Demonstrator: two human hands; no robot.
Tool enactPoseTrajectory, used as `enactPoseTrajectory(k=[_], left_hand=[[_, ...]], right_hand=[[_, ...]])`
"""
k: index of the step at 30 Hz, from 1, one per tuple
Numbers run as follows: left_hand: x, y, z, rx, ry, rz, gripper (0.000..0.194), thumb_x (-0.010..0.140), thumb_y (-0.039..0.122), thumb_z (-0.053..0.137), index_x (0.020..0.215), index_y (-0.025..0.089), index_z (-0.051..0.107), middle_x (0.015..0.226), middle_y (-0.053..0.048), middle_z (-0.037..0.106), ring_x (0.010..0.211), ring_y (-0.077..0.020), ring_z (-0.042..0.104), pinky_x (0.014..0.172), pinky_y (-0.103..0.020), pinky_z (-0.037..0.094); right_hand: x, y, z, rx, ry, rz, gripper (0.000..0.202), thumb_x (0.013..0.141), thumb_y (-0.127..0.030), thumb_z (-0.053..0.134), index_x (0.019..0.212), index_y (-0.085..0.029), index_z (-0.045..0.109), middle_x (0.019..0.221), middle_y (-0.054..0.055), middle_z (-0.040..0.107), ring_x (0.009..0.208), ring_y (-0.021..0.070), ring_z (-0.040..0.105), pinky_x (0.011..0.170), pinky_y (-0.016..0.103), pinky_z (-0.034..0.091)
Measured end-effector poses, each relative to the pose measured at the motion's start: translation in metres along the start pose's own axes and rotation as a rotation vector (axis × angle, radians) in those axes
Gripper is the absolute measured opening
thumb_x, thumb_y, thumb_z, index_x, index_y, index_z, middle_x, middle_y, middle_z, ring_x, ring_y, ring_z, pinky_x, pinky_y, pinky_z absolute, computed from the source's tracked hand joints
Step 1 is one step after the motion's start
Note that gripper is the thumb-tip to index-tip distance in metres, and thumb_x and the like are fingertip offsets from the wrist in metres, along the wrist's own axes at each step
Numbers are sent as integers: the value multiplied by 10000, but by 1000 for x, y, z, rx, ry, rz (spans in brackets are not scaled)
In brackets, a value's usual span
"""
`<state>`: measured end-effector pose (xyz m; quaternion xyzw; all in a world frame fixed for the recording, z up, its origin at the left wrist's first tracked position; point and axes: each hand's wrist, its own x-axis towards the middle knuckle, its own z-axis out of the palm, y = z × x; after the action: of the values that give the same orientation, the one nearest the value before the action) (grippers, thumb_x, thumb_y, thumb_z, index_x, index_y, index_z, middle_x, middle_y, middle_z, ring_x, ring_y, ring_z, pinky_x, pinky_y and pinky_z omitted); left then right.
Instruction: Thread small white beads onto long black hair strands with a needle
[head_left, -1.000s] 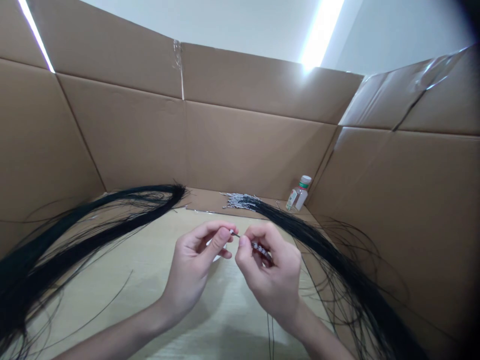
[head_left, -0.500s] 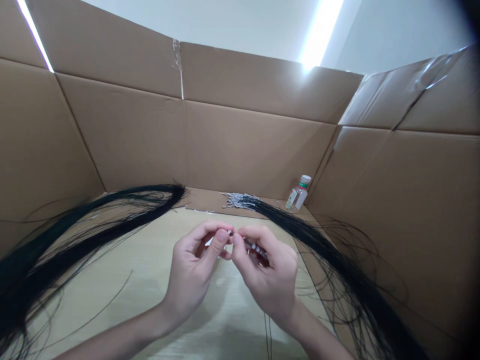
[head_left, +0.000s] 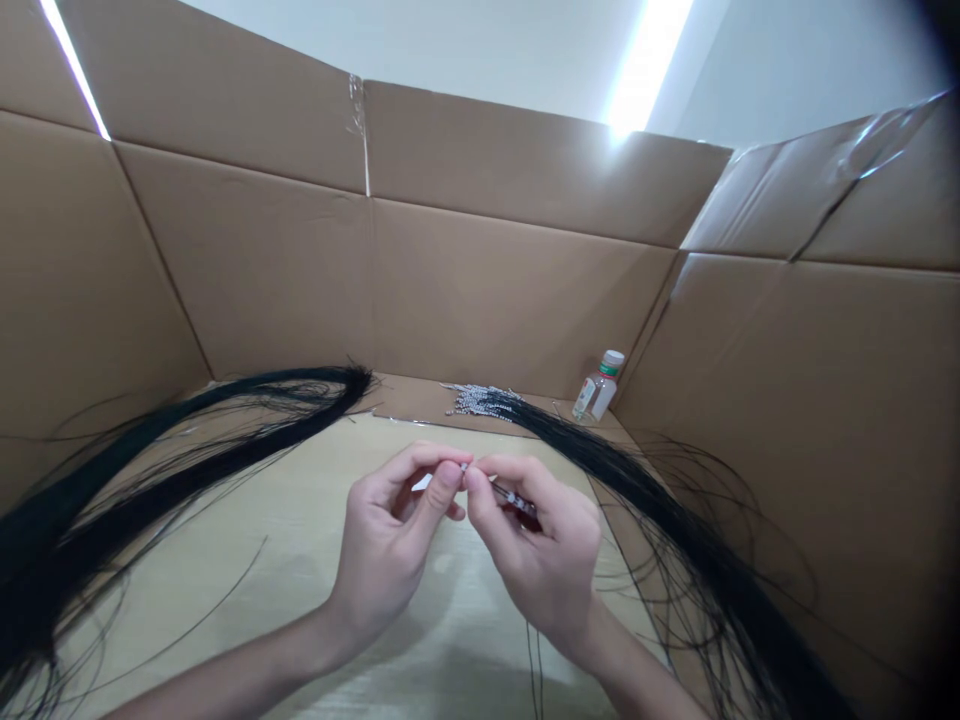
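At the centre, my left hand (head_left: 394, 520) pinches a small whitish bead (head_left: 464, 467) between thumb and forefinger. My right hand (head_left: 536, 545) meets it fingertip to fingertip, closed on a dark cord that carries several pale beads (head_left: 516, 498). Two thin dark strands (head_left: 534, 660) hang down below my right hand. Behind the hands, a bundle of black cords (head_left: 637, 470) has many silvery beads (head_left: 484, 400) at its far end. The inside of both palms is mostly hidden.
Long black strands (head_left: 247, 445) lie along the left side of the pale work surface (head_left: 300, 560). A clear bottle with a white cap (head_left: 598, 390) is at the back right corner. Tall cardboard walls (head_left: 517, 290) stand around the surface.
The fingertips of both hands have drawn slightly closer around the small bead, leaving less of it showing. My right hand has shifted a little. The bundles and bottle stay put.
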<state>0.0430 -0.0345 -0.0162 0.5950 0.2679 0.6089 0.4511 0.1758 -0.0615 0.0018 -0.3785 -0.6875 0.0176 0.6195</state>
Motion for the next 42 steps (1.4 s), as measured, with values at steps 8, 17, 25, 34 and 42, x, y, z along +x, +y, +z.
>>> enactPoseTrajectory(k=[8, 17, 25, 34, 42], left_hand=[[5, 4, -2, 5, 62, -14, 79, 925, 320, 736, 929, 241, 733, 836, 23, 711, 677, -102, 669, 598, -165, 576], [8, 8, -7, 120, -48, 74, 69, 956, 272, 687, 915, 249, 737, 873, 6, 697, 764, -135, 680, 654, -215, 569], [24, 23, -25, 404, -186, 259, 97, 976, 209, 645, 921, 247, 716, 882, 20, 693, 799, -122, 648, 725, -217, 541], [33, 22, -32, 474, -146, 196, 163, 1011, 252, 586, 856, 227, 627, 826, 43, 615, 743, -99, 608, 702, -200, 485], [35, 22, -30, 419, -206, 122, 212, 1006, 368, 611, 863, 235, 692, 820, 23, 673, 744, -132, 615, 671, -230, 453]], right_hand=[[0, 3, 4, 229, 5, 197, 174, 958, -179, 679, 785, -200, 670, 650, -46, 688, 504, 67, 561, 472, 162, 461], [1, 4, 3, 302, 27, 276, 207, 956, -215, 686, 750, -200, 678, 669, -17, 705, 578, 111, 644, 539, 208, 524], [7, 11, -3, 269, -119, 279, 52, 962, -234, 690, 996, -225, 729, 747, -20, 729, 593, 104, 658, 524, 194, 504], [8, 11, -1, 447, -288, 424, 125, 1033, -330, 552, 989, -217, 526, 742, -12, 674, 616, 113, 585, 531, 211, 433], [8, 17, 6, 443, -103, 433, 183, 1012, -379, 609, 958, -205, 613, 609, -30, 658, 459, 91, 480, 419, 209, 317]])
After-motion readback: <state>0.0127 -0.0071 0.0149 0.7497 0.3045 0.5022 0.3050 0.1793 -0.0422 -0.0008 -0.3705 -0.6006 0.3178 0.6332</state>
